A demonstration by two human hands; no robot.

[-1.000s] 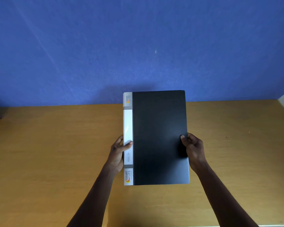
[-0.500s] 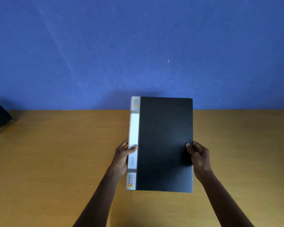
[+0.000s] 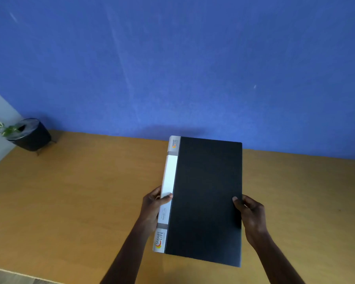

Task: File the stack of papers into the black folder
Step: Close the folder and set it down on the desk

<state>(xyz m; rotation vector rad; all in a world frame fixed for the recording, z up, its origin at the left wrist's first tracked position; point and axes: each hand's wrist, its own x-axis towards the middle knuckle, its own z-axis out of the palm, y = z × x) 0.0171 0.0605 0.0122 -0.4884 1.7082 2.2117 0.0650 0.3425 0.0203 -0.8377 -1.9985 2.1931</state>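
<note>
A closed black folder [image 3: 207,197] with a white and grey spine on its left side is held above the wooden table [image 3: 80,201], slightly tilted. My left hand [image 3: 152,208] grips the spine side, thumb across the white strip. My right hand [image 3: 251,216] grips the folder's right edge, thumb on the cover. No stack of papers is in sight.
A dark round pot [image 3: 30,134] with a small green plant stands at the table's far left corner against the blue wall [image 3: 172,68]. The table's near edge shows at the bottom left.
The view has swung to the left, bringing the plant pot into sight. The folder stays held in both hands and now sits a little to the right and tilted.
</note>
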